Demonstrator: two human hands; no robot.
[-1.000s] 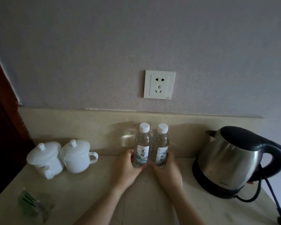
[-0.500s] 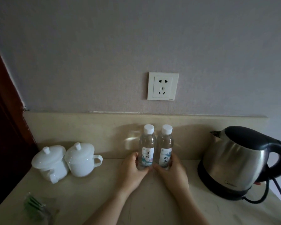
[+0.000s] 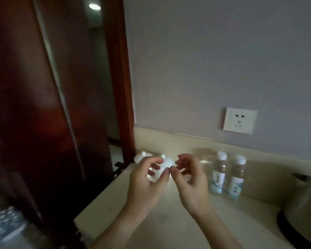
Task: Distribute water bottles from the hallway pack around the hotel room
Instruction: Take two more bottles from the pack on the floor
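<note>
Two water bottles [image 3: 218, 172] are seen standing upright side by side on the beige surface [image 3: 169, 229], close to the low backsplash and below a white wall socket [image 3: 239, 120]; each has a white cap and a pale printed label, and no hand is touching them. Both hands are held above the surface to the left of the bottles, apart from them. The left hand [image 3: 144, 184] is raised with its fingers loosely curled and nothing is held in it; the right hand [image 3: 191, 184] is held likewise, fingers loosely bent and empty, and the fingertips of the two hands nearly meet. Behind the hands, white lidded cups [image 3: 151, 164] are partly hidden and blurred. At the right edge a steel kettle [image 3: 305, 211] on a dark base is cut off by the frame. To the left a dark red wooden door frame [image 3: 118, 78] is seen, with a dim hallway beyond it. At the bottom left a blurred pale object with a blue pattern is visible, but what it is cannot be told
</note>
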